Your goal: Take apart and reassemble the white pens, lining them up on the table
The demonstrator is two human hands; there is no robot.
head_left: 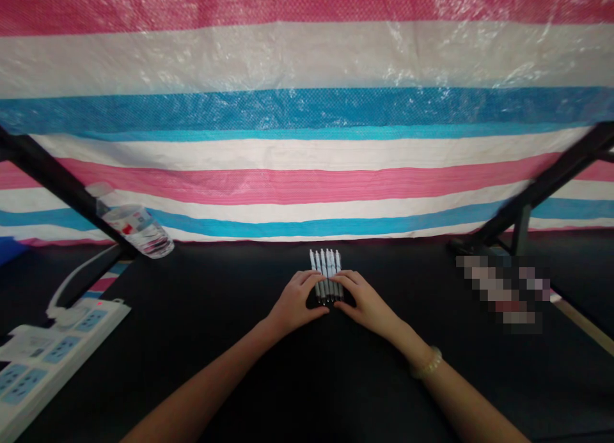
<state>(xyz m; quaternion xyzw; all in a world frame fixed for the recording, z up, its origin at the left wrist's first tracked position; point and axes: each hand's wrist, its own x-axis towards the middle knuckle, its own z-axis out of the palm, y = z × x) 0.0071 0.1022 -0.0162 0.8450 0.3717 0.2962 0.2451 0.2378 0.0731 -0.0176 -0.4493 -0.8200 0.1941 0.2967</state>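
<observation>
Six white pens [326, 273] lie side by side in a tight row, tips toward the person, far ends almost at the far edge of the black surface [336, 379]. The count is approximate, as the hands cover part of the row.

The left hand [295, 302] and right hand [362, 299] cup the row from either side. Fingers are curled and closed together, draped over the outer pens near the lower ends; no pinch between finger and thumb on any single pen. The two thumbs point inward and nearly meet just below the pen tips. A beaded bracelet [428, 363] sits on the right wrist.

Behind the far edge hangs a striped tarp [307, 174] in pink, white and blue, with only a narrow strip of surface between the pens and its lower hem. Black frame bars [52, 174] angle down at both sides. A plastic water bottle [137, 229] sits tilted against the left bar at the far edge, well apart from the hands. A white power strip [57, 360] lies at the near-left corner, its cable running toward the left bar. To the right, a pixelated patch [501, 293] hides whatever lies there. Wide black surface extends on both sides of the hands and toward the person.
</observation>
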